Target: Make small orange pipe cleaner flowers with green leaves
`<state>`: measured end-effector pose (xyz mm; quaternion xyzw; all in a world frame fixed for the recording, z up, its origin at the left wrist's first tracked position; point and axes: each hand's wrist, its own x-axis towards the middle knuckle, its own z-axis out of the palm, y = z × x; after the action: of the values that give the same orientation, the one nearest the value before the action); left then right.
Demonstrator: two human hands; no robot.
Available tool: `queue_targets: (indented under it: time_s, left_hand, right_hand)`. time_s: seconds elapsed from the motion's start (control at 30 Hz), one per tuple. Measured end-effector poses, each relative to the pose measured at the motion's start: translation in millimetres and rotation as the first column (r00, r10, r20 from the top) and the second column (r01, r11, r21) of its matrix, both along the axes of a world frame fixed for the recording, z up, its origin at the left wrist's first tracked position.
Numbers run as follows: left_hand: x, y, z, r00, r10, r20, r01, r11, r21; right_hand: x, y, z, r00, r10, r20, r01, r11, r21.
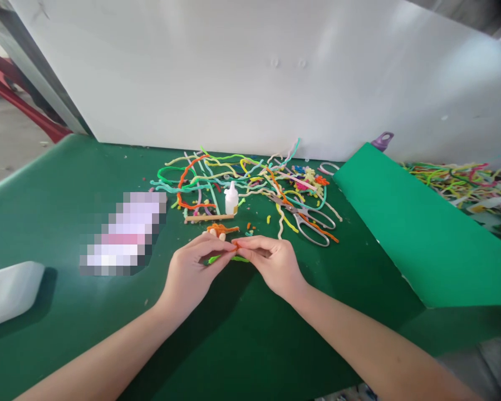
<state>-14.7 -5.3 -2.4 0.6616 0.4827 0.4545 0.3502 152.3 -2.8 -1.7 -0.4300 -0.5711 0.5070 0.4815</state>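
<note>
On the counter [87, 334] I see the green board [434, 234] at right, then the pipe cleaners [211, 175] at the far middle. Nearer, my left hand [194, 264] and right hand [278, 264] pinch a small orange piece [236, 245] between their fingertips, just right of an orange bundle [220, 229].

The single head view looks forward and down from above the near side of the table [108, 328], facing a whitish panel [234, 83].
</note>
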Motion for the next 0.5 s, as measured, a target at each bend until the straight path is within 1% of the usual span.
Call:
queue_targets:
  time_s: [0.17,0.27,0.33,0.4,0.5]
  left_hand:
    - [0.1,-0.1,0.2,0.999,-0.005,0.041,0.008,0.998,-0.064]
    - [0.3,0.3,0.2,0.998,0.008,0.066,-0.001,0.995,-0.103]
    - [0.4,1.8,-0.1,0.996,0.015,0.087,-0.001,0.989,-0.151]
    - [0.4,3.9,-0.7,0.993,0.025,0.117,0.001,0.976,-0.218]
    - [0.3,6.4,-1.6,0.986,0.049,0.158,-0.002,0.958,-0.287]
  right_hand:
    - [-0.9,-0.3,1.0,0.998,-0.013,0.061,0.012,1.0,0.014]
    - [-0.9,-0.1,-0.1,0.994,-0.02,0.105,0.016,0.999,0.043]
    - [-0.1,1.0,-1.1,0.989,-0.023,0.143,0.013,0.997,0.071]
    - [1.5,2.8,-1.1,0.979,-0.03,0.2,0.005,0.992,0.127]
    - [4.8,6.0,1.5,0.948,-0.056,0.313,-0.028,0.966,0.258]
